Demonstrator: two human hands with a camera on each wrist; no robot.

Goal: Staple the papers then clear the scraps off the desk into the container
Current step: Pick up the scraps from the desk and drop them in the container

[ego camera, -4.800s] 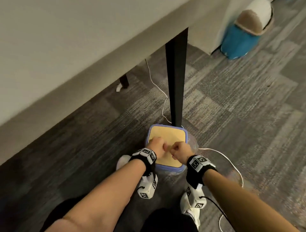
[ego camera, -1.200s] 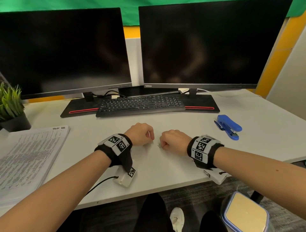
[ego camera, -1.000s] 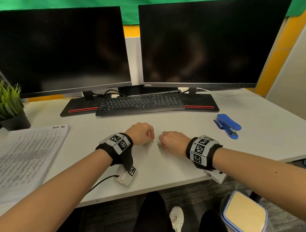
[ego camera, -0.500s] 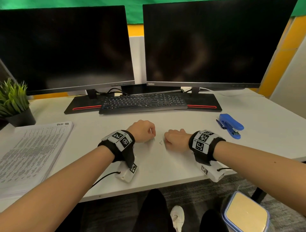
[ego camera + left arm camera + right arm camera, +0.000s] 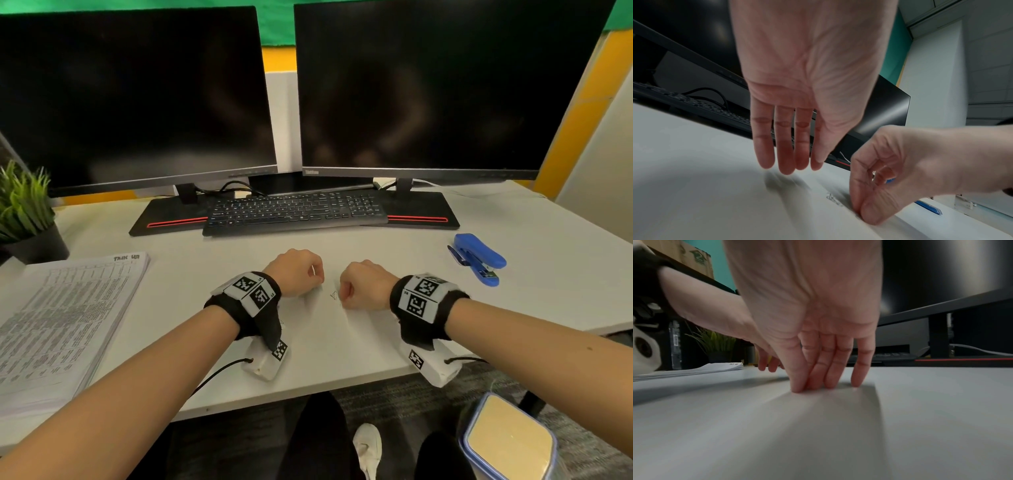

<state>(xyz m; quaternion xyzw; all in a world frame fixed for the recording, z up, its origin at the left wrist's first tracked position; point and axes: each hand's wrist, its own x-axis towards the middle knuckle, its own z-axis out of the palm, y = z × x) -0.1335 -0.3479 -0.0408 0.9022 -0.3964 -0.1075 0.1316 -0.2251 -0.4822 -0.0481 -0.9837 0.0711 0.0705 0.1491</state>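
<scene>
Nearest, floor: we see a lidded container [image 5: 510,442] with a tan lid and blue rim below the desk edge at lower right, beside a white shoe [image 5: 368,447].
Wrists: both carry black bands with square-coded white markers; white camera units hang below them at the desk's front edge.
Left hand [image 5: 297,272]: it hangs just above the white desk [image 5: 342,346]; in the left wrist view its fingers [image 5: 784,146] are straight, side by side, pointing down, tips just clear of the surface, holding nothing.
Right hand [image 5: 366,286]: its fingertips [image 5: 816,378] are drawn together with the thumb and press down on the desk; we cannot tell whether anything is caught between them.
Scraps: small bent wire bits, staples by the look of them [image 5: 334,295], lie on the desk between the hands, just beside the right thumb; they show again in the left wrist view [image 5: 833,198].
Papers [image 5: 58,322]: a thick printed stack lies at the left; its top corner reads something like "TASK", the rest too blurred for us.
Stapler [image 5: 478,258]: blue, lying on the desk to the right, well apart from the hands.
Further back: a black keyboard [image 5: 294,212] sits over black monitor bases with red stripes.
Far: two dark monitors [image 5: 421,89]; the right bezel bears a small word beginning "Think". A potted green plant [image 5: 25,212] stands far left.
</scene>
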